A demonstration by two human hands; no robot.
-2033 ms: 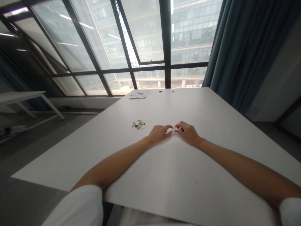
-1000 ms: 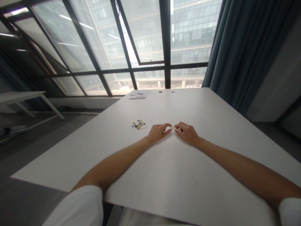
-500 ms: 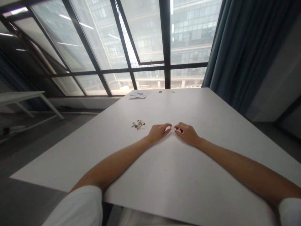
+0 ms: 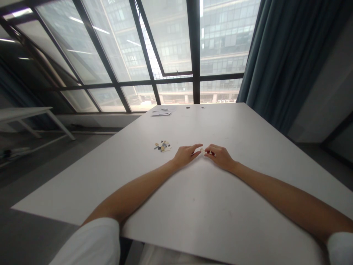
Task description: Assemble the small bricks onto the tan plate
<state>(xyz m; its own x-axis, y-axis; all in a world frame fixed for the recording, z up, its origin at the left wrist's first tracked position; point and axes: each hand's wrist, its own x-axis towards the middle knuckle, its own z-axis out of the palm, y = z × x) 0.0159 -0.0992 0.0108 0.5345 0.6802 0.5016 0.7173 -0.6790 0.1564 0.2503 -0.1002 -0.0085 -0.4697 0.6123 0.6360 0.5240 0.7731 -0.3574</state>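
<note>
Between my two hands is a small cream-coloured piece [image 4: 202, 150], which looks like a toy building brick; its exact shape is too small to make out. My right hand [image 4: 218, 156] pinches it between thumb and fingertips, just above the white table [image 4: 193, 206]. On the other side my left hand [image 4: 185, 155] has its thumb and index finger apart, with the fingertips close to the piece and nothing visibly gripped. To the left of my left hand lies a loose pile of small bricks [image 4: 163, 146] in cream, tan, grey and black.
Papers [image 4: 161, 113] with a pen-like dark item lie at the table's far left corner. A round dark disc [image 4: 188, 108] and a small dark item [image 4: 203, 107] sit near the far edge. Windows stand behind, a blue curtain [image 4: 264, 59] hangs at right, and another table [image 4: 24, 112] stands left.
My left thumb and index finger have parted from the cream piece. The fingers of my right hand have shifted slightly around it. The pile has stayed in place.
</note>
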